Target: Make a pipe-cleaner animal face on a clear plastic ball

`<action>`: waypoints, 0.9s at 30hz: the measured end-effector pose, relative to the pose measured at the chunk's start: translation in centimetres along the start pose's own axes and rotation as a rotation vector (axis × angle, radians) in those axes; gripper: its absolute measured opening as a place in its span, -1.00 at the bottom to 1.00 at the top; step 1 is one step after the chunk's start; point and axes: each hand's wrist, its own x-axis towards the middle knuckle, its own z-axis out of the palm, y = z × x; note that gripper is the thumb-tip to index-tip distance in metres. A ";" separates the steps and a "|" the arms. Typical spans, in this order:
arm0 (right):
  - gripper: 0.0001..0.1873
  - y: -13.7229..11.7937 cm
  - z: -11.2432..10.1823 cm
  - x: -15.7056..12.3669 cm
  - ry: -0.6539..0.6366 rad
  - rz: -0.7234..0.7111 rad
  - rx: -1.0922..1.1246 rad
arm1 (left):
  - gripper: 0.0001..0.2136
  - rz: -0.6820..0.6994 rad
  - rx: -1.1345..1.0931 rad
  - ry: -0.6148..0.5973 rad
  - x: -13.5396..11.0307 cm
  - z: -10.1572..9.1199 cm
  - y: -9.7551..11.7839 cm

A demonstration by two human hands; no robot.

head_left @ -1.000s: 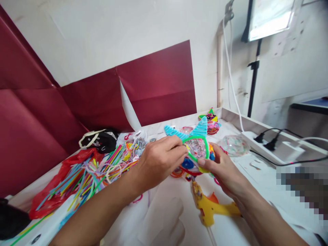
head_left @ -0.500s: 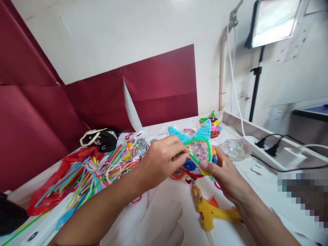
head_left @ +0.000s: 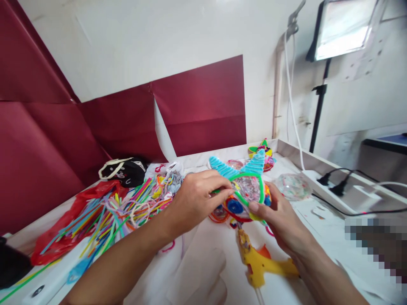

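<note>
A colourful pipe-cleaner craft (head_left: 249, 192) is held up over the table, with two light-blue ear-like points, a green outline round a clear plastic middle, and blue and orange curls below. My right hand (head_left: 280, 212) grips its right side, thumb on the front. At its left edge, my left hand (head_left: 206, 195) pinches the green pipe cleaner (head_left: 218, 191) between thumb and fingers. Beneath the craft lies a yellow glue gun (head_left: 259, 260), nozzle pointing away, a clear glue stick out of its back end.
Many loose pipe cleaners (head_left: 104, 216) spill from a red plastic bag (head_left: 47, 237) on the left. Behind them sits a black pouch (head_left: 122, 173). Another craft (head_left: 263, 154), a clear plastic piece (head_left: 292, 186) and a white power strip (head_left: 333, 192) with cables are at the right.
Hands and craft stay almost in place. My left fingers have shifted slightly along the craft's left edge, and the view has moved a little.
</note>
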 end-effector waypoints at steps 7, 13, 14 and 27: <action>-0.31 0.1 -0.1 0.1 0.021 0.022 -0.010 | -0.92 0.032 0.014 0.003 -0.3 -0.2 0.1; -0.31 0.3 0.0 0.0 0.014 0.040 0.035 | -0.90 -0.031 -0.010 -0.004 -0.5 -0.3 0.0; -0.30 0.2 0.0 0.0 0.015 0.044 0.040 | -0.90 -0.037 -0.013 0.000 -0.5 -0.3 0.0; -0.32 0.0 0.2 -0.6 0.003 0.046 0.029 | -0.91 -0.113 0.043 0.070 -1.1 0.5 0.0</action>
